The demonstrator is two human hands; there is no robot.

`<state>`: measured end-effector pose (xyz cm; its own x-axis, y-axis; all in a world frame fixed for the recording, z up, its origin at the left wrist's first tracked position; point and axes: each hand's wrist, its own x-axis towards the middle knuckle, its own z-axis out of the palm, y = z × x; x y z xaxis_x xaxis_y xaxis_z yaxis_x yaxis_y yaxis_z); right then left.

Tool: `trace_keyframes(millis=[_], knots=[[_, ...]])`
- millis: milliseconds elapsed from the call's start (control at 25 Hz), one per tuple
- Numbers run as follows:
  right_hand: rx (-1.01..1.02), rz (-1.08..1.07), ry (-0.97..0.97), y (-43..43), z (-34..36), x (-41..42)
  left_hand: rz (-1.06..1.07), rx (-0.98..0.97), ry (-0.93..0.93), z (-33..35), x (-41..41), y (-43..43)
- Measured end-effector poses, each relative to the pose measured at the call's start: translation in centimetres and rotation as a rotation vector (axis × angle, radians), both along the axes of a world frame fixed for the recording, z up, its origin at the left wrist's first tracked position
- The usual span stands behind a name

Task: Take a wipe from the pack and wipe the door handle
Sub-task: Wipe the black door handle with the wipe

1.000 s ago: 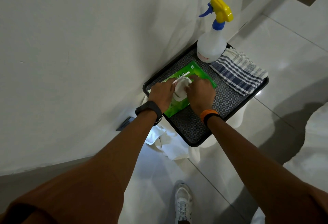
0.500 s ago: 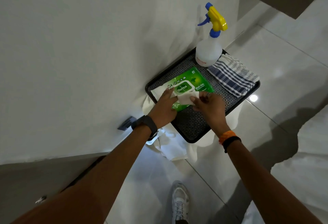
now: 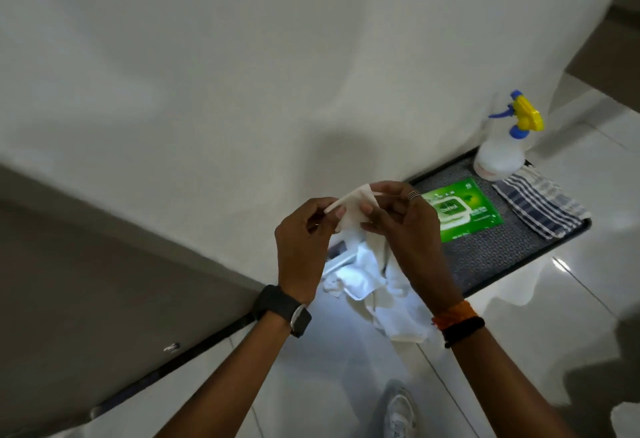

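Head view: a white wipe (image 3: pixel 353 210) is held up between both hands, in front of the pale wall and left of the tray. Left hand (image 3: pixel 303 240) pinches its left edge with thumb and fingertips; right hand (image 3: pixel 407 226) grips its right side the same way. Green wipe pack (image 3: pixel 465 212) lies flat on the dark tray (image 3: pixel 498 257), lid closed, apart from the hands. Behind it stand a spray bottle (image 3: pixel 498 157) and a striped cloth (image 3: pixel 540 207).
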<state>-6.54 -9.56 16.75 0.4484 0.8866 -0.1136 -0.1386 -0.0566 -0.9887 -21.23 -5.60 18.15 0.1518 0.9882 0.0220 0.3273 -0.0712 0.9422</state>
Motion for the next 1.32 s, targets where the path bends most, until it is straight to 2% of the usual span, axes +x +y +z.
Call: trace_keyframes(millis=[80,160,280,400,480,560,640,760,880,1000,1160,1240,1320], knots=[[0.076,-0.014,0.071,0.2,3.9,-5.1,0.061,0.05,-0.054,3.9,-4.5,-0.4],[0.153,0.002,0.044,0.4,7.8,-11.1,0.115,0.137,-0.089,8.1,-9.9,-0.7],[0.301,-0.037,-0.154,0.4,13.3,-19.4,0.167,0.318,-0.099,14.3,-17.1,-1.6],[0.479,-0.068,-0.335,0.6,18.9,-28.2,0.227,0.545,-0.001,20.1,-25.6,-2.0],[0.552,-0.073,-0.398,1.0,21.8,-33.3,0.233,0.603,0.037,23.5,-30.5,-2.0],[0.561,-0.084,-0.395,1.5,24.2,-37.8,0.224,0.647,0.151,26.5,-35.2,-1.7],[0.521,-0.103,-0.298,2.2,25.7,-40.3,0.173,0.71,0.259,28.8,-38.2,-1.1],[0.476,-0.153,-0.183,2.9,26.8,-42.3,0.051,0.999,0.503,32.2,-41.8,0.6],[0.475,-0.25,-0.176,3.8,26.8,-42.7,-0.067,1.286,0.861,35.7,-43.3,3.7],[0.489,-0.442,-0.273,5.2,26.1,-43.3,-0.115,1.465,1.184,38.6,-43.3,7.1],[0.507,-0.585,-0.338,6.4,24.2,-45.1,-0.056,1.618,1.408,39.9,-43.4,9.6],[0.504,-0.634,-0.567,7.3,22.9,-46.3,-0.017,1.675,1.482,39.6,-43.4,10.1],[0.476,-0.559,-0.754,8.1,21.6,-47.9,0.003,1.688,1.509,39.6,-43.3,10.2]])
